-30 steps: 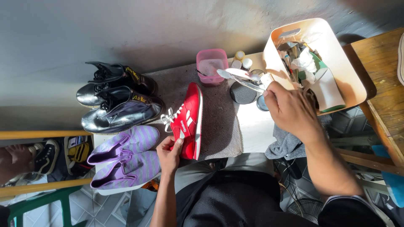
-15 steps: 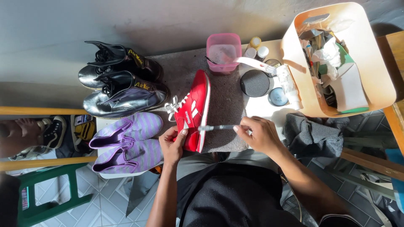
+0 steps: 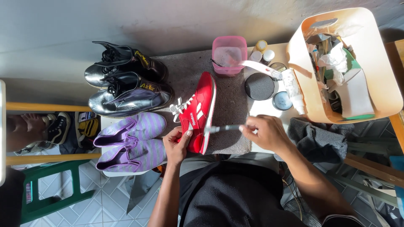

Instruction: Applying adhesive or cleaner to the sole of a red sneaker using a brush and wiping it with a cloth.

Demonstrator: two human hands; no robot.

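Left hand (image 3: pixel 176 145) grasps the red sneaker (image 3: pixel 197 110) on the counter (image 3: pixel 229 98); right hand (image 3: pixel 266 132) grasps a small brush (image 3: pixel 222 128) at its sole.

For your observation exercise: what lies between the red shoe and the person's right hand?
In the head view, a thin grey brush spans the gap: the right hand holds its handle, and its tip meets the red shoe.

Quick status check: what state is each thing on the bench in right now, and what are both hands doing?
Red sneaker: on its side, laced, gripped at the heel end by left hand.
Brush: in right hand, tip at the sneaker's sole edge.
Pink container: open.
Black boots: laced, lying on their sides.
Purple shoes: paired, untouched.
Cream bin: open, full.
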